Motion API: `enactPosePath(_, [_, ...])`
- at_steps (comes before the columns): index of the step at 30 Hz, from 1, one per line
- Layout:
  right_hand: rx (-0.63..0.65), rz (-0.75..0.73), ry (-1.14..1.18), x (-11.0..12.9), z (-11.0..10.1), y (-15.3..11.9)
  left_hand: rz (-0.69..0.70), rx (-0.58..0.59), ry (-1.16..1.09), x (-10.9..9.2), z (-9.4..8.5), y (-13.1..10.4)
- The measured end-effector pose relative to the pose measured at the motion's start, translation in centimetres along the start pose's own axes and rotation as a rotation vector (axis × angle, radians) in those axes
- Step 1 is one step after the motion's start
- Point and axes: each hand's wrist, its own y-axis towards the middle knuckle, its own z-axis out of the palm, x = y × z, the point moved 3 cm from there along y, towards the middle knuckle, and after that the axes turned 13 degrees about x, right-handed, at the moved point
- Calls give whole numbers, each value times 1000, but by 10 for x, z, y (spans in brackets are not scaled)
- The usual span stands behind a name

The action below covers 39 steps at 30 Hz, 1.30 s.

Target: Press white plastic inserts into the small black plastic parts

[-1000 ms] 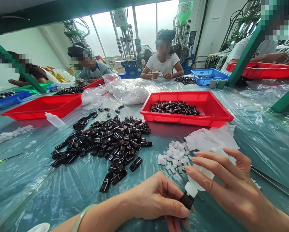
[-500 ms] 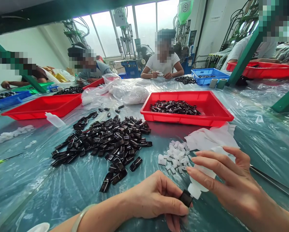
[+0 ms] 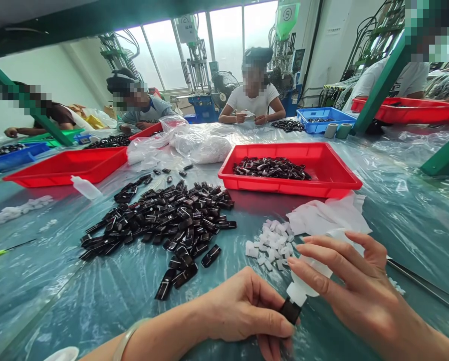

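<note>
Bringing a bottle's tip and a small part together is the step in hand, apparently dabbing something from one onto the other. The left hand (image 3: 243, 311) pinches a small, glossy black, rectangular plastic piece (image 3: 291, 311) between thumb and fingers, one end projecting past the fingertips. The right hand (image 3: 354, 276) is closed around a translucent white, soft plastic squeeze bottle (image 3: 310, 276), fingers stretched over its far side, thumb out of sight. The bottle tilts down to the left, its stepped white cap (image 3: 297, 292) against the projecting end of the black piece; where the very tip sits, or whether liquid flows, cannot be told.

Done well, this step likely calls for a still left pinch, fingertips clear of the end being worked, and a light, even squeeze from the right. Resting the left wrist on the table should steady both; pressing too hard could flood the piece or knock it askew.

Just beyond the bottle lies a heap of small, white, blocky plastic bits (image 3: 271, 243), near a crumpled white cloth (image 3: 325, 215), handy should a drip need wiping. To the left spreads a large pile of similar glossy black pieces (image 3: 172, 215) on the plastic-covered green table (image 3: 115, 301). Farther out, a shallow, red, rectangular plastic tray (image 3: 290, 190) contains more dark pieces.
</note>
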Motion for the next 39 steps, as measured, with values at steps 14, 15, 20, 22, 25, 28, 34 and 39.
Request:
enactPosePath(14, [25, -70, -17, -4, -3, 0, 26, 10, -18, 1, -1, -1])
enactPosePath(15, [21, -69, -24, -4, -3, 0, 28, 9, -17, 1, -1, -1])
enactPosePath(20, [11, -35, -41, -4, -2, -1, 14, 0, -13, 2, -2, 0])
enactPosePath(22, [11, -33, -53, -2, -3, -1, 0, -6, -2, 2, -2, 0])
enactPosePath(25, [39, -47, -89, 2, -5, 2, -17, -13, 16, 3, -2, 0])
enactPosePath(28, [28, -48, -111, 3, -6, 3, -12, -20, 23, 2, -2, -1])
enactPosePath(34, [31, -46, -10, -2, -5, 2, 3, -32, 13, 1, -1, -1])
enactPosePath(39, [30, 56, 93, -8, -1, 6, 0, -30, -12, 3, -3, -2])
